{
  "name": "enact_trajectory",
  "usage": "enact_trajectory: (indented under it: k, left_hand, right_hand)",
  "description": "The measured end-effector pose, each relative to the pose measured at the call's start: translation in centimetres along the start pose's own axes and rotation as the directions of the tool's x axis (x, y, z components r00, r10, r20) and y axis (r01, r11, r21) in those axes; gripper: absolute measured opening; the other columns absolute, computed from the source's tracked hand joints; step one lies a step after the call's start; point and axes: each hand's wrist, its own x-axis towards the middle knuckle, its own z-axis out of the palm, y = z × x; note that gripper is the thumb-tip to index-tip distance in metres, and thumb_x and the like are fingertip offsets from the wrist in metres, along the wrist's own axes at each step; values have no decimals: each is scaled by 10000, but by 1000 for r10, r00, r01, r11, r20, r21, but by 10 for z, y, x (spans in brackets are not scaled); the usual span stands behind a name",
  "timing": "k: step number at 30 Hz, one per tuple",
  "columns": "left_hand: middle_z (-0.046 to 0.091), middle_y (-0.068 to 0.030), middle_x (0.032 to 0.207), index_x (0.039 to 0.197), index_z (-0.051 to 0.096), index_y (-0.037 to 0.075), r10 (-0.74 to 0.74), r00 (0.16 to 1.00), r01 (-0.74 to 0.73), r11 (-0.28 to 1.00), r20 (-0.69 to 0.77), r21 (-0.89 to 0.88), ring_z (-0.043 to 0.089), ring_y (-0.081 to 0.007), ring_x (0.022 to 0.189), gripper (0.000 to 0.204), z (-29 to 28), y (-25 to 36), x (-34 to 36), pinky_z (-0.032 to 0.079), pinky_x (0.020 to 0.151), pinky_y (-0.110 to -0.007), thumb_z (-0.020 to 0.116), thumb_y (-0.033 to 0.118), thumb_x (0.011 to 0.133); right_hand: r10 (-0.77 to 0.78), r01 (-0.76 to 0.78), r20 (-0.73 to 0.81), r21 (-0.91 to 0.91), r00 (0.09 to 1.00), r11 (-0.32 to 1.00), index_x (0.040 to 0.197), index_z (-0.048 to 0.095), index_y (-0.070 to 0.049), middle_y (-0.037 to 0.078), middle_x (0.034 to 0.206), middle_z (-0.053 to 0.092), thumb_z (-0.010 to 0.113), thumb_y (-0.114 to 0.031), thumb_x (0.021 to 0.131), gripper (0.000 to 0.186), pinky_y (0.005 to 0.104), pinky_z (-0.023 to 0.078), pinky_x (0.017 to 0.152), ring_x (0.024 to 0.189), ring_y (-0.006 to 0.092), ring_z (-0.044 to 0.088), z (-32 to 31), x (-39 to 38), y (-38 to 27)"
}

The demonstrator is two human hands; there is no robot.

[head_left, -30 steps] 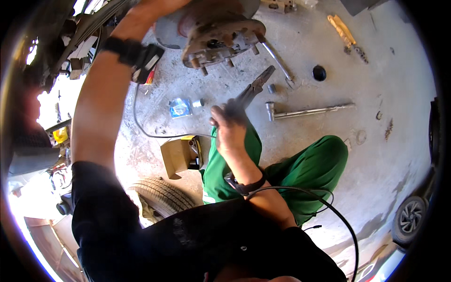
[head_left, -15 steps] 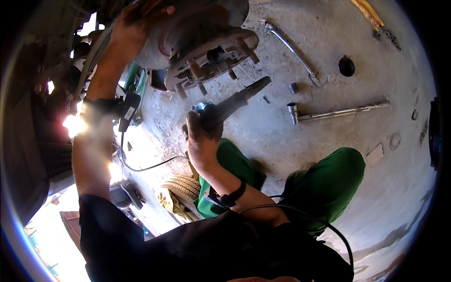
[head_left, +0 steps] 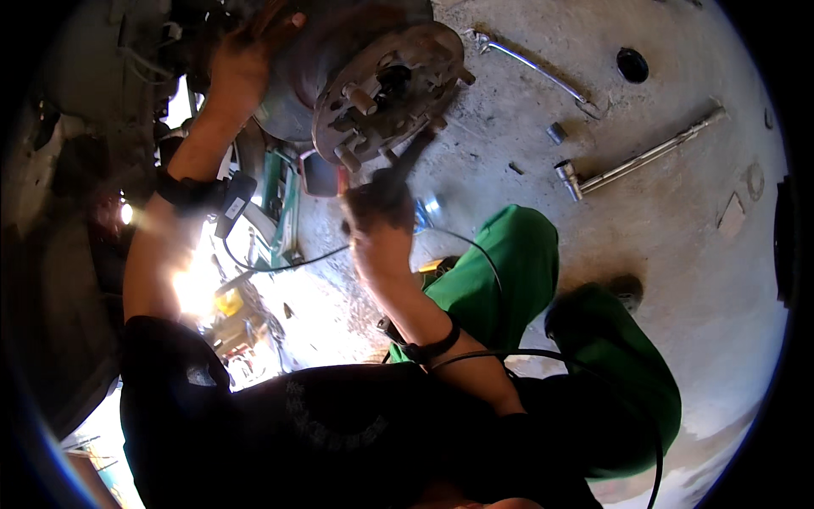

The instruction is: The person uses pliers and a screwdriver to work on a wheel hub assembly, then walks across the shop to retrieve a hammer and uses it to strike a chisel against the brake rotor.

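Note:
At the top, a rusty hub with a round flange [head_left: 373, 106] and several protruding studs sits in front of a dark brake drum [head_left: 301, 64]. My left hand [head_left: 242, 64] reaches to the drum's upper left side and rests against it, fingers stretched out and partly lost in shadow. My right hand [head_left: 377, 212] is closed around a dark, long, tapered tool [head_left: 413, 161]. Its narrow end points up and right, close to the flange's lower edge and studs. Blur and shadow hide the tool's exact kind and whether it touches the flange.
On the concrete floor to the right lie a bent metal bar [head_left: 534, 70], a socket wrench with a long handle [head_left: 649, 159], a small socket [head_left: 556, 132] and a black round cap [head_left: 632, 65]. A black cable [head_left: 487, 254] runs near my right forearm. Vehicle parts [head_left: 59, 212] fill the left.
My right hand has brought the tool up to the flange, its tip now turned more upward. The view has shifted, and my knees appear farther apart from the hub.

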Motion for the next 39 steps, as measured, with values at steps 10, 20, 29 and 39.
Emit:
enact_trajectory:
  k: [10, 20, 29, 39]
  left_hand:
    - [672, -135, 883, 1098, 657, 37, 210, 977, -204, 973, -43, 108, 588, -125, 752, 386, 14, 33, -9, 459, 745, -274, 606, 355, 885]
    - [665, -123, 815, 1055, 669, 21, 158, 985, -155, 987, -69, 50, 567, -120, 714, 429, 14, 20, -2, 454, 710, -288, 648, 398, 850]
    - [674, -116, 866, 1106, 669, 93, 166, 986, -166, 986, -32, 1, 599, -140, 772, 304, 9, 18, -4, 458, 727, -264, 629, 291, 879]
    - [644, -124, 1056, 1156, 618, 5, 717, 689, -541, 408, 110, 735, 614, -223, 971, 369, -12, 24, -12, 484, 849, -326, 635, 248, 878]
  right_hand:
    - [-115, 107, -48, -139, 992, 984, 802, 597, -1, 182, 807, 542, 606, -93, 810, 93, 366, 451, 580, 691, 251, 528, 20, -17, 4]
    - [-187, 189, 26, -208, 982, 960, 835, 617, -36, 156, 854, 536, 647, -92, 721, 130, 398, 434, 639, 692, 274, 511, 12, -34, 5]
    - [-19, 42, 236, -90, 972, 995, 880, 583, -18, 170, 933, 479, 635, -105, 705, 202, 427, 449, 663, 781, 322, 519, -10, -38, 2]
    - [12, -3, 67, -128, 998, 992, 788, 640, -62, 127, 858, 521, 660, -133, 737, 89, 396, 438, 689, 831, 304, 506, -17, -35, 14]
